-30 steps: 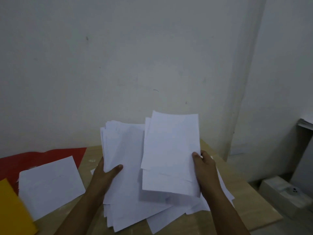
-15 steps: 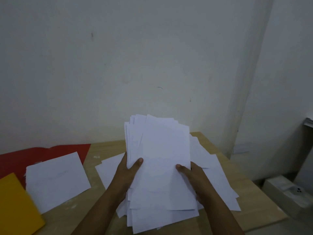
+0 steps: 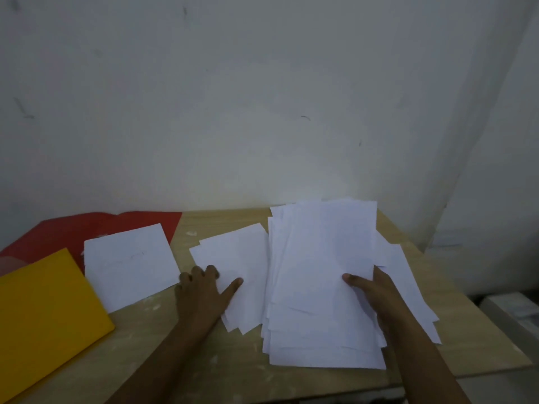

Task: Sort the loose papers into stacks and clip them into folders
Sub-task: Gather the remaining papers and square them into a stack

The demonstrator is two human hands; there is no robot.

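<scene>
Your right hand (image 3: 376, 298) grips the big ragged stack of white paper sheets (image 3: 320, 272); your left hand (image 3: 204, 290) presses flat on a smaller white pile (image 3: 245, 258) beside it. Sorting is barely begun; the yellow card folder (image 3: 43, 310) and red card folder (image 3: 73, 231) lie unfilled beyond your left grip.

Pretty dim, flat indoor light with a greyish cast, only soft shadows, no glare, everything a bit soft and smeary (wide-angle bending toward the edges too).

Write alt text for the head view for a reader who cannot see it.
A right hand grips a big paper pile on a wooden table while the left hand presses a smaller stack. Further left lie another stack, a yellow folder and a red folder.
</scene>
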